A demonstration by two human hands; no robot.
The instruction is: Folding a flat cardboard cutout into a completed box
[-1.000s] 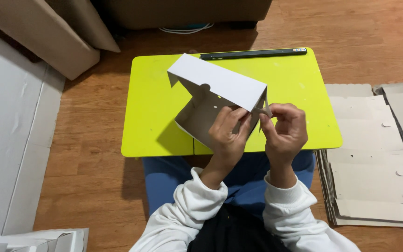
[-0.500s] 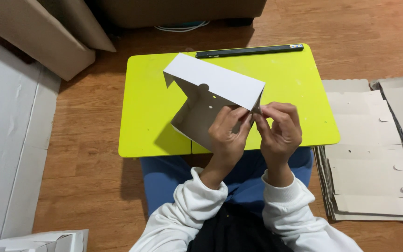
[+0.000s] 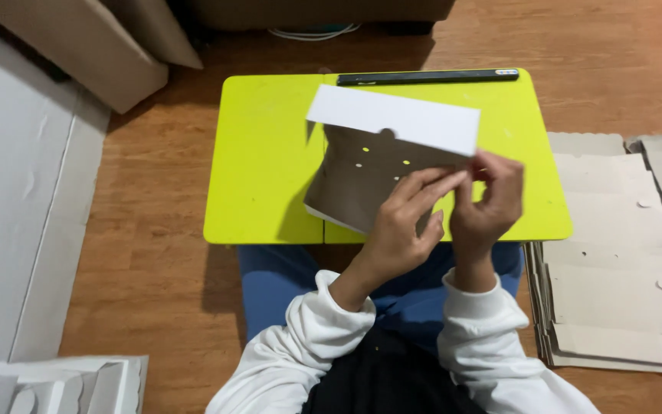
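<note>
A folded cardboard box blank [image 3: 392, 123], white outside and brown inside with small punched holes, is held up over a lime-green folding table [image 3: 270, 169]. My left hand [image 3: 400, 222] presses its fingers against the brown inner panel from below. My right hand [image 3: 488, 203] pinches the blank's right end, near the white top flap's corner. Both wrists wear white sleeves.
A long black ruler [image 3: 427, 77] lies along the table's far edge. A stack of flat cardboard blanks [image 3: 622, 268] sits on the wooden floor at right. Folded white boxes [image 3: 47, 383] are at bottom left; large brown cartons [image 3: 78, 46] stand at top left.
The blank has turned so its white flap lies nearly level across the table. Both hands stay at its right end, and my left fingers have spread flatter on the inner panel.
</note>
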